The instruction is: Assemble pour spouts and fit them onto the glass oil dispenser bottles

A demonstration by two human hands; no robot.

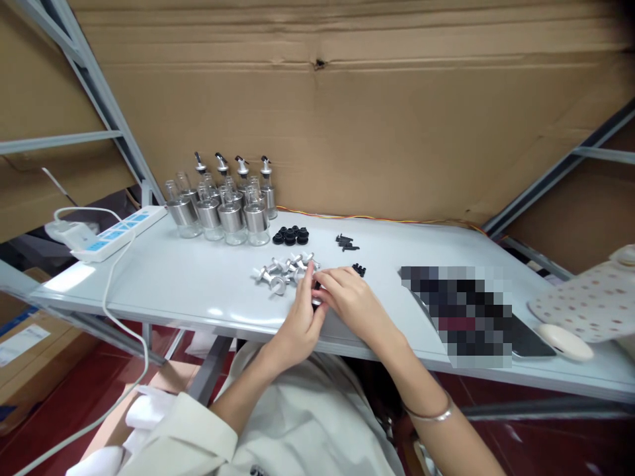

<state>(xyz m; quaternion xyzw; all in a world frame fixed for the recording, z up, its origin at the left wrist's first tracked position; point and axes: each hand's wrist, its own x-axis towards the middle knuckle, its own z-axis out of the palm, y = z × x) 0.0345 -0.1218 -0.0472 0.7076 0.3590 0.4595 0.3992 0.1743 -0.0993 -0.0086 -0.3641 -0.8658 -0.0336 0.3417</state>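
Observation:
Both hands meet near the table's front edge around a small black and silver bottle pourer (316, 301), mostly hidden by the fingers. My left hand (300, 324) is closed about it from the left, thumb and fingers on either side. The fingertips of my right hand (344, 294) pinch at it from the right. Just beyond my left fingers lies a pile of silver pourer spouts (278, 271) with whitish ends. Black ribbed stoppers (290, 235) are grouped behind them. Small black lever caps (346, 242) and tiny black pieces (359, 270) lie beyond my right hand.
Glass bottles with steel sleeves (232, 215) stand at the back left, several topped with pourers. A power strip (119, 233) with a white cable is at the left. A blurred-out flat device (530, 340), a white mouse-like object (564, 342) and a dotted item (580, 301) occupy the right.

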